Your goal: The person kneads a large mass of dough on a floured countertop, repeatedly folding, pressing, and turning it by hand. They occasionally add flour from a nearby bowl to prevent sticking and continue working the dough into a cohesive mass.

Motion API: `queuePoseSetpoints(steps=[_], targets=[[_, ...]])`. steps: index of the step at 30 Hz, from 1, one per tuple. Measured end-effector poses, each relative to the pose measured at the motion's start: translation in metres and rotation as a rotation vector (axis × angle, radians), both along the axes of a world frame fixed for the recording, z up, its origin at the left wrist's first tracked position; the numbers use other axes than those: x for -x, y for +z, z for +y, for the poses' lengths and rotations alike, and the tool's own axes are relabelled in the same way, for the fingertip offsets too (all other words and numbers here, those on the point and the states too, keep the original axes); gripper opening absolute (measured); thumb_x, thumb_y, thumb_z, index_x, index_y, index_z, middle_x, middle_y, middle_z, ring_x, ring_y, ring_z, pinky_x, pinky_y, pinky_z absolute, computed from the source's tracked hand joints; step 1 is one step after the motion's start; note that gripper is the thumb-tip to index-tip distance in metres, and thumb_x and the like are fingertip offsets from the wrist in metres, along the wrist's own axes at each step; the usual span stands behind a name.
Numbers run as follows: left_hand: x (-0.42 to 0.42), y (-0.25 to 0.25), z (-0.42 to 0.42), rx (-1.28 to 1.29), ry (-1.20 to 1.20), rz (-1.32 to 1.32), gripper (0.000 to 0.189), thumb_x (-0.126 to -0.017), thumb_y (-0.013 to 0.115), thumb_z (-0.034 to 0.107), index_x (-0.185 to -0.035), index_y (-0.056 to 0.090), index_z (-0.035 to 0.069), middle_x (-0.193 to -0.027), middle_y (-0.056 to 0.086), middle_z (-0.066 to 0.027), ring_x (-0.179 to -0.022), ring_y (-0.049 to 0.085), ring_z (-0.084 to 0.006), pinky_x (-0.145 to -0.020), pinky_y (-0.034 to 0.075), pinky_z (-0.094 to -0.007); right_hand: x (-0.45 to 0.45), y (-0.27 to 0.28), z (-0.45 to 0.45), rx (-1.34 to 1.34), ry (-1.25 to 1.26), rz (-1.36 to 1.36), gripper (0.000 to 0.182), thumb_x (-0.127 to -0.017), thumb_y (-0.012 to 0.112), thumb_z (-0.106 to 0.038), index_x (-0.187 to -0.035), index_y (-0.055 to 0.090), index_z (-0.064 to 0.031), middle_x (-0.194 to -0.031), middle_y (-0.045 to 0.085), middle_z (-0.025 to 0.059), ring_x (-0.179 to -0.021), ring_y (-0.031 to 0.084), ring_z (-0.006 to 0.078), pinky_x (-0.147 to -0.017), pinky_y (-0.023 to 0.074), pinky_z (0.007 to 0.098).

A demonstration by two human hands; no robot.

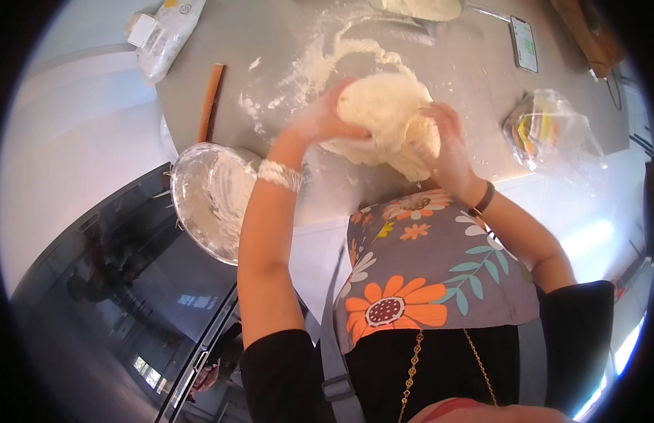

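Note:
A large lump of pale dough (pixel 382 108) lies between my two hands over the floured counter near its front edge. My left hand (pixel 332 113) grips its left side, fingers and thumb spread around the edge. On the other side my right hand (pixel 449 140) holds a folded, ragged part, its fingers curled over the dough and slightly blurred. Loose flour (pixel 316 63) forms a broken ring behind the dough. A floury clear bowl (pixel 213 203) stands left of my left forearm. The dough's underside is hidden.
A wooden rolling pin (pixel 209 103) lies behind the bowl. At the back left is a plastic bag (pixel 171 42). Rightward are a phone (pixel 524 45) and a clear bag with colourful contents (pixel 538 129). Another pale piece (pixel 425 6), partly cut off, is at the far edge.

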State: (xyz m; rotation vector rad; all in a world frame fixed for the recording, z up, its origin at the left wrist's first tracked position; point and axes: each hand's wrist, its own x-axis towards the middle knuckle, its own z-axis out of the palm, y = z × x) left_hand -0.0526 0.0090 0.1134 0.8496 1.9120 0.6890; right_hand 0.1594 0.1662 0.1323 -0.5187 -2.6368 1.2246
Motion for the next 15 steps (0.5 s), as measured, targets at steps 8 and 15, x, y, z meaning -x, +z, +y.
queuePoseSetpoints(steps=[8,15], targets=[[0.012,-0.06,-0.013,-0.136,0.332,-0.35,0.094,-0.067,0.08,0.034,-0.139,0.029,0.004,-0.13,0.048,-0.0141,-0.12,0.045,-0.0252,-0.101,0.036,-0.0368,-0.018,-0.062,-0.007,1.139,-0.488,-0.276,0.055,-0.08,0.07,-0.028,-0.118,0.047,0.0055,-0.104,0.059,0.0131,-0.096,0.058,0.0198,-0.08,0.0496,0.0331],[-0.126,-0.044,-0.006,-0.241,0.829,-0.667,0.08,-0.083,0.065,0.039,-0.14,0.022,0.004,-0.131,0.045,-0.0138,-0.117,0.048,-0.025,-0.093,0.044,-0.0366,0.115,-0.049,0.082,-0.155,-0.007,-0.101,0.046,-0.069,0.077,-0.024,-0.104,0.058,-0.0018,-0.097,0.062,0.014,-0.092,0.061,0.0283,-0.08,0.0496,0.0388]])
